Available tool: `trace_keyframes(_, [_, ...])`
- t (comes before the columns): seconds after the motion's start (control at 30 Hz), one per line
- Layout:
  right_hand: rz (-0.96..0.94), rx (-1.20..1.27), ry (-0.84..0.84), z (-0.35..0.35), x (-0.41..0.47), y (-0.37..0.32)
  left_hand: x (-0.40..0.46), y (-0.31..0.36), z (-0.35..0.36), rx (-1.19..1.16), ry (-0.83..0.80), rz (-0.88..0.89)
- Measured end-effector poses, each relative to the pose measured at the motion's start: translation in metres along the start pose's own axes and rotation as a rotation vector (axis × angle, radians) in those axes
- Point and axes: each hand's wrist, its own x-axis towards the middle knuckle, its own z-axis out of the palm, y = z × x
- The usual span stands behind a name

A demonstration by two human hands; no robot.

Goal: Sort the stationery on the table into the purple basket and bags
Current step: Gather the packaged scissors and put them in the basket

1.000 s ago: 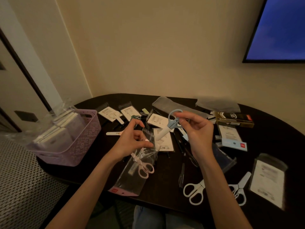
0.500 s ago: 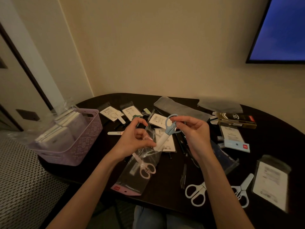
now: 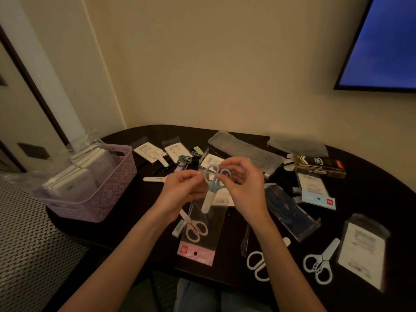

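Above the dark oval table [image 3: 144,224], the right hand [image 3: 244,188] pinches the blue-handled small scissors with a white blade cap [image 3: 212,184] by the finger loops, cap pointing down into the mouth of a clear plastic bag with a pink header strip [image 3: 203,230]. Left hand [image 3: 183,190], fingers curled, pinches that bag's upper edge. Pink scissors [image 3: 194,228] lie inside the bag already. Off to the left sits the purple perforated plastic basket [image 3: 108,192], packed with wrapped stationery. Two white scissors [image 3: 317,262] lie near the table's front edge.

A home room: wall-mounted screen [image 3: 382,43], dark table [image 3: 360,176], woven-pattern floor [image 3: 27,244]
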Motion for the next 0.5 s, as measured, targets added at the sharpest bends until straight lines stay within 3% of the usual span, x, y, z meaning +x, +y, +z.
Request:
trace_keyframes(0.2, [-0.036, -0.229, -0.01, 0.003, -0.001, 0.009, 0.004, 0.001, -0.002, -0.166, 0.039, -0.028])
trace_keyframes(0.5, [0.053, -0.367, -0.097, 0.013, 0.002, 0.015, 0.01, -0.005, -0.005, -0.144, 0.056, -0.025])
